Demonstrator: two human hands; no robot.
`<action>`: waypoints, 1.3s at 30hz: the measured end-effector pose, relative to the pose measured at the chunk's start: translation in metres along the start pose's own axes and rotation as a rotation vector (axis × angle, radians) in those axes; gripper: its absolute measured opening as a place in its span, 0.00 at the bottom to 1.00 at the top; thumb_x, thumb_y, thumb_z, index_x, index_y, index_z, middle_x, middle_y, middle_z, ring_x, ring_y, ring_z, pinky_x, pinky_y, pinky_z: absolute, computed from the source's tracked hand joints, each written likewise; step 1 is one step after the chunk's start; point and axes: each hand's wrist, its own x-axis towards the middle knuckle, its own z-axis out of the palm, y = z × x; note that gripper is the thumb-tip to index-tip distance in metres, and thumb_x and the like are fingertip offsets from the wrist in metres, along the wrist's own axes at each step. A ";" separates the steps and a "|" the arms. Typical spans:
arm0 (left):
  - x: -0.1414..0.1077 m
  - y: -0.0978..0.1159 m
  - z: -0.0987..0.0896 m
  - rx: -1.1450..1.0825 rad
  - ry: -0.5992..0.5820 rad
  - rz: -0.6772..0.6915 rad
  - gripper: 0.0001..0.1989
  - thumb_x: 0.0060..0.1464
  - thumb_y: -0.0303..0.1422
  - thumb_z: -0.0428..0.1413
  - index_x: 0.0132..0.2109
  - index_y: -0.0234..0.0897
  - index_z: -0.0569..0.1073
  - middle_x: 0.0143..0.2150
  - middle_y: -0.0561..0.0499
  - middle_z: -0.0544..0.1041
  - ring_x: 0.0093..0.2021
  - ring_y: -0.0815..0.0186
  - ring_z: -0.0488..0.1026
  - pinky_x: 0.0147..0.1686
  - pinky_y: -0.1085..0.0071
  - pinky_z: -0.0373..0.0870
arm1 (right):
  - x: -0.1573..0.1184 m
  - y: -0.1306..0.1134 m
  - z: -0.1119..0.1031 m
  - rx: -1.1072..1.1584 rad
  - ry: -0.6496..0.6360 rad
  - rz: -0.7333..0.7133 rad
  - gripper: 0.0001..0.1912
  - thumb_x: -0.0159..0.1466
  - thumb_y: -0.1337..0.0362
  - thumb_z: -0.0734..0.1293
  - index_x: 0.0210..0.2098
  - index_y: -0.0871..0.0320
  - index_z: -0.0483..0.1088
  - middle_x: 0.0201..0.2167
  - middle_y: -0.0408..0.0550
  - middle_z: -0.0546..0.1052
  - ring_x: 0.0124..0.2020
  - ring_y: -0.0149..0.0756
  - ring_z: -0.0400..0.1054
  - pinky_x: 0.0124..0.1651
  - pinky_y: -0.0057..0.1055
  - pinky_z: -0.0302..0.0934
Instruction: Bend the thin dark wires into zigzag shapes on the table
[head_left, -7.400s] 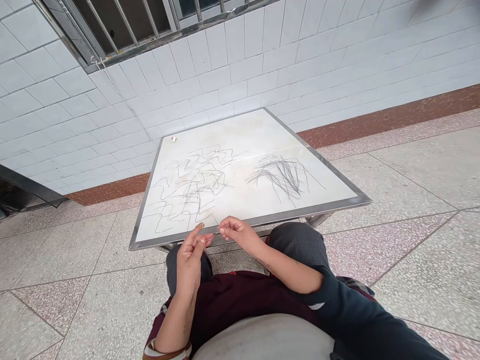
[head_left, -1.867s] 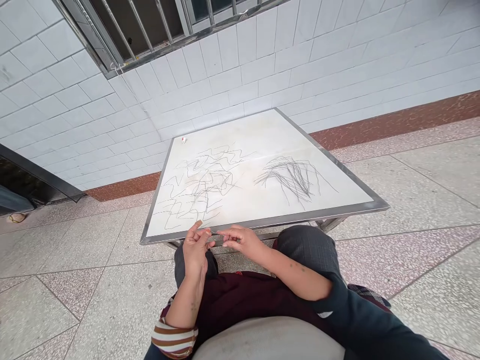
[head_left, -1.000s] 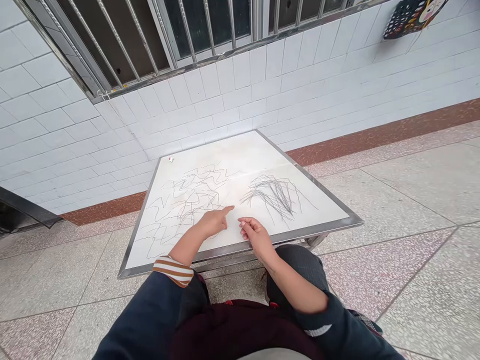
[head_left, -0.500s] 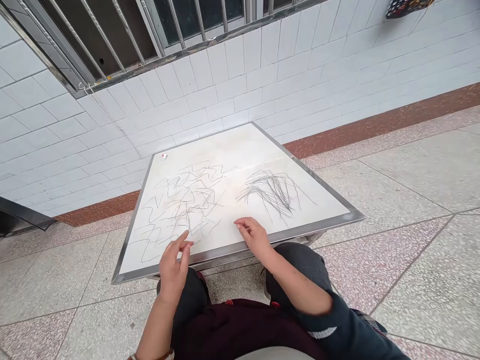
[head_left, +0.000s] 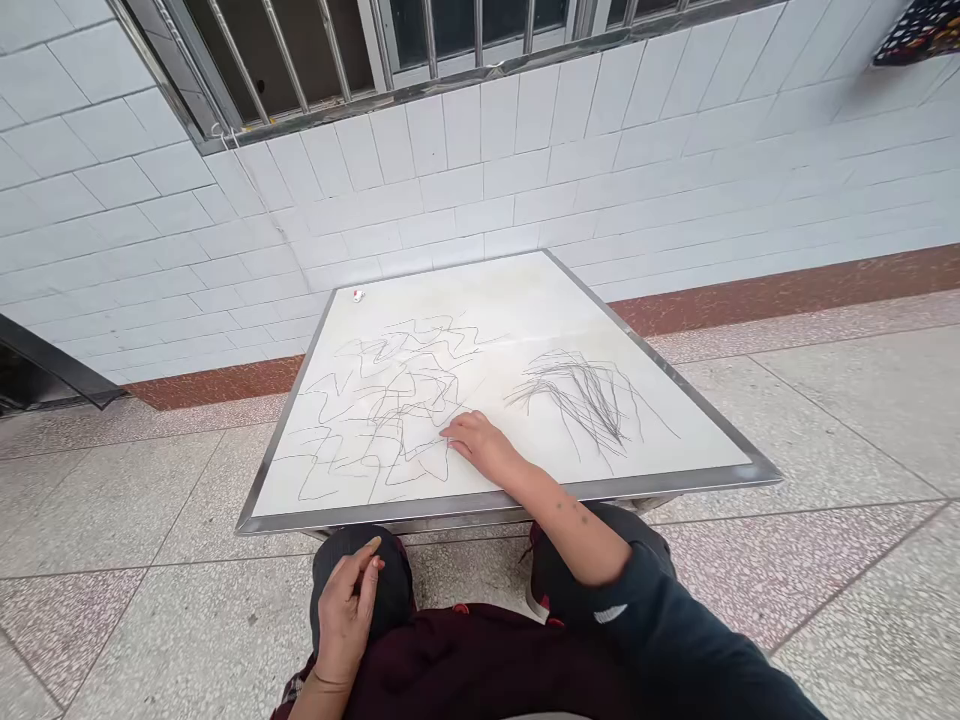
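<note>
Thin, dark, crinkled thread-like strands lie tangled across the left half of a white tabletop with a metal rim. To the right is a denser bunch of straighter dark strands. My right hand is over the table at the right edge of the crinkled strands, fingertips pinched together at them. Whether a strand is between those fingers cannot be made out. Above my left knee, off the table's front edge, my left hand has its thumb close against the bent forefinger. Nothing clear shows in that pinch.
A small white and red object is near the table's far left corner. Behind the table rises a white tiled wall with a barred window. Patterned cloth hangs at the upper right. My knees are under the front edge.
My right hand has moved left across the table to the crinkled strands. My left hand has drawn back from the table to above my knee. The view has shifted slightly.
</note>
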 end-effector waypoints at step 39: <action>0.023 -0.018 0.017 0.220 0.014 0.111 0.12 0.59 0.36 0.49 0.46 0.42 0.74 0.34 0.53 0.80 0.33 0.66 0.77 0.37 0.72 0.73 | -0.034 -0.019 -0.011 -0.106 0.017 0.567 0.10 0.65 0.60 0.57 0.31 0.56 0.66 0.23 0.41 0.73 0.23 0.33 0.66 0.28 0.28 0.54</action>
